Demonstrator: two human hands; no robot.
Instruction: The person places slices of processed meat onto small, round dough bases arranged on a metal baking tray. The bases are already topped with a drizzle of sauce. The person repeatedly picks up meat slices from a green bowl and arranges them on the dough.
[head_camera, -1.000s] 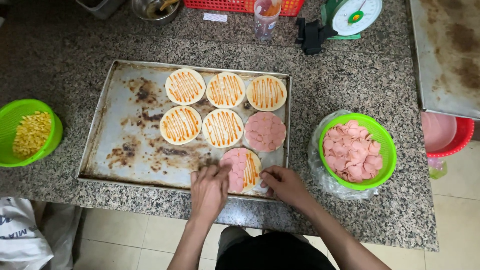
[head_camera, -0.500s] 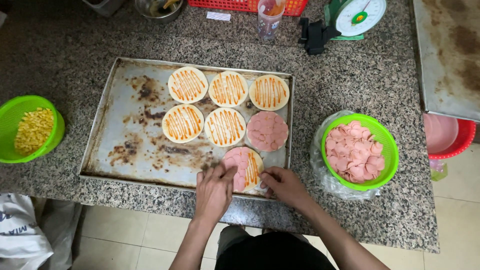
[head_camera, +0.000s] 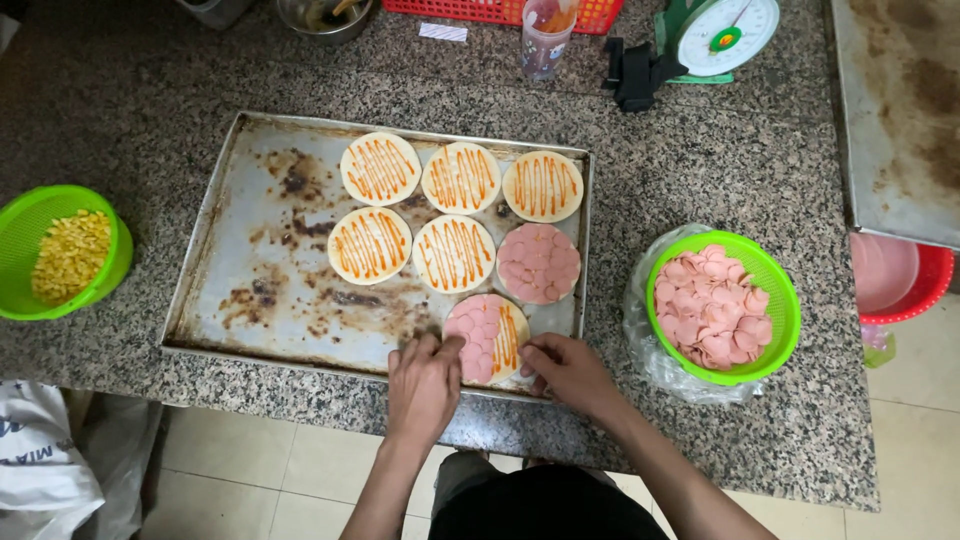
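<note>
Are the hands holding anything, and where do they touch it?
Nothing is lifted. The left hand presses pink sausage slices onto the nearest round dough base; the right hand touches its lower right edge. It lies on the baking tray.

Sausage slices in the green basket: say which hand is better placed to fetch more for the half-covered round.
Right. The right hand lies on the side of the green basket of sausage slices; the left hand sits beyond the half-covered round, likely needing a cross-body reach.
</note>
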